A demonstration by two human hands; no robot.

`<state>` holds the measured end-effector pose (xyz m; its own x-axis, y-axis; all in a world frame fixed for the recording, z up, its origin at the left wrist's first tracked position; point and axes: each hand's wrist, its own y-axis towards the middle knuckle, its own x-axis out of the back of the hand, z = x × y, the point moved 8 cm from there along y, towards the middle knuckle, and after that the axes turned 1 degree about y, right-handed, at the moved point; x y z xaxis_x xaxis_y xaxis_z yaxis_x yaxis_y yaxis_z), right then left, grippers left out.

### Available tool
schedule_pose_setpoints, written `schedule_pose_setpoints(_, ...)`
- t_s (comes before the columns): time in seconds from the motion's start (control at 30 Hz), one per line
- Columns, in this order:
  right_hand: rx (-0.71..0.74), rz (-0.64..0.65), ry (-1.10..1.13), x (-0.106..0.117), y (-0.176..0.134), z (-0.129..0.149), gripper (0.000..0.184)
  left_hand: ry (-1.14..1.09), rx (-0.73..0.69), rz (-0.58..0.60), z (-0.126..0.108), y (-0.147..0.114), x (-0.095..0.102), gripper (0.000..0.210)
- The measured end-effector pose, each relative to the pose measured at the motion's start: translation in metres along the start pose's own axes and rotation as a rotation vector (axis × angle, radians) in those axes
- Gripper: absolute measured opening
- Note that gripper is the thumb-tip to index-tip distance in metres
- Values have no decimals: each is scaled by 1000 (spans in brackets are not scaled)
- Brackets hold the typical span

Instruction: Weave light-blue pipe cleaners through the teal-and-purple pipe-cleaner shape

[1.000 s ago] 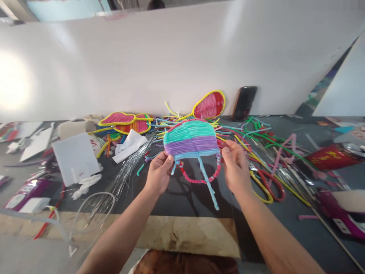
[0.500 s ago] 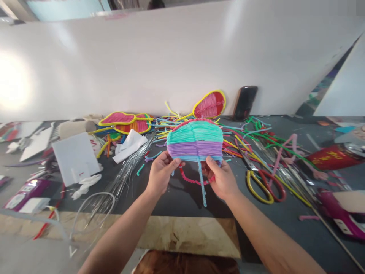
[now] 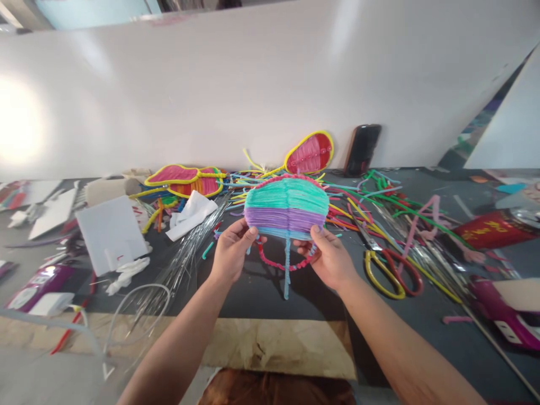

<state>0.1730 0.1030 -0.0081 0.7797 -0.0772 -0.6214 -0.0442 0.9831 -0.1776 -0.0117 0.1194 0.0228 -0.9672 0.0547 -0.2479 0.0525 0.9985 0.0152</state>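
Observation:
Between my hands, raised above the dark table, is a pipe-cleaner panel [image 3: 287, 205] with green, purple and blue bands and a red twisted edge. A blue twisted stem [image 3: 287, 270] hangs from its middle, and a red twisted loop [image 3: 270, 261] curves below it. My left hand [image 3: 232, 247] pinches the lower left corner, thumb in front. At the lower right corner my right hand [image 3: 331, 253] grips it the same way, its other fingers behind. Beyond the panel lies a heap of loose pipe cleaners [image 3: 248, 183], partly hidden by it.
Scissors [image 3: 386, 273] with yellow and red handles lie at right, near a purple tool [image 3: 502, 315] and a red can [image 3: 498, 228]. A phone [image 3: 363, 151] leans on the white board [image 3: 211, 90]. Pink-and-yellow pieces [image 3: 310, 153], wires [image 3: 181, 264] and white card [image 3: 112, 233] lie around.
The panel has tilted slightly, and its hanging stem has swung left to nearly straight down. More of the red loop shows below it. Both hands keep their hold.

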Motion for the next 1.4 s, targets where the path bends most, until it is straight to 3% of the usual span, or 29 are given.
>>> schedule_pose_setpoints(0.33, 4, -25, 32, 1, 1, -5, 30, 90, -44, -14, -3, -1, 2, 25)
schedule_pose_setpoints(0.57, 6, -86, 109, 9, 3, 0, 32, -76, 92, 98, 3, -3, -10, 37)
schedule_pose_setpoints(0.73, 17, -98, 96, 10, 3, 1, 31, -32, 155, 66, 9, -4, -6, 26)
schedule_pose_setpoints(1.07, -33, -113, 61, 15, 5, -3, 32, 141, 13, 74, 1, -1, -7, 20)
schedule_pose_setpoints(1.27, -94, -107, 97, 14, 6, -10, 34, 126, -25, 176, 3, -4, -13, 20)
schedule_pose_setpoints(1.4, -138, -101, 128, 12, 4, -14, 33, -8, 105, 256, 12, -8, -20, 24)
